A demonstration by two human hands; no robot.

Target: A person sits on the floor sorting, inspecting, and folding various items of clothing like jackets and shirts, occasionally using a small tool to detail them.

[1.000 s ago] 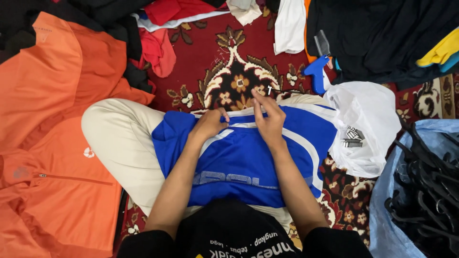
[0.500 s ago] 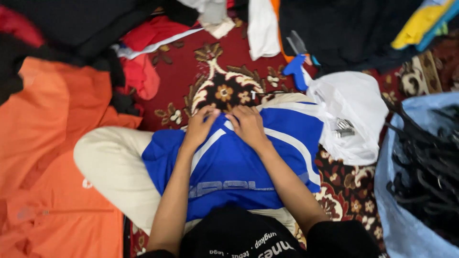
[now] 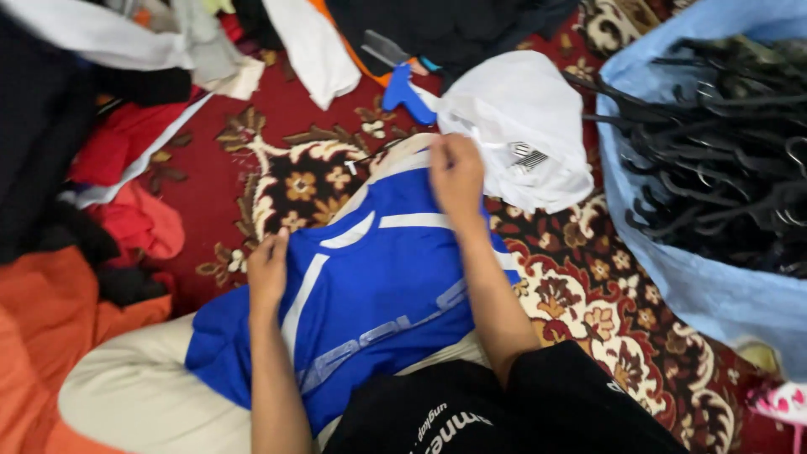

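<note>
A blue shirt with white stripes (image 3: 378,277) lies spread over my lap and cream trousers (image 3: 126,387). My left hand (image 3: 267,273) presses flat on the shirt's left edge near the shoulder. My right hand (image 3: 456,176) rests on the shirt's upper right edge, fingers pinching the fabric near the collar. Both forearms reach out from black sleeves at the bottom of the view.
A patterned red carpet (image 3: 252,168) lies underneath. A white plastic bag (image 3: 521,126) sits beside my right hand. A light blue bag (image 3: 664,252) at the right holds several black hangers (image 3: 723,126). Orange, red, black and white clothes (image 3: 101,168) pile at the left and top.
My hands were together at the shirt's top middle; now they have moved apart to its left and right edges. The view has tilted and shifted right.
</note>
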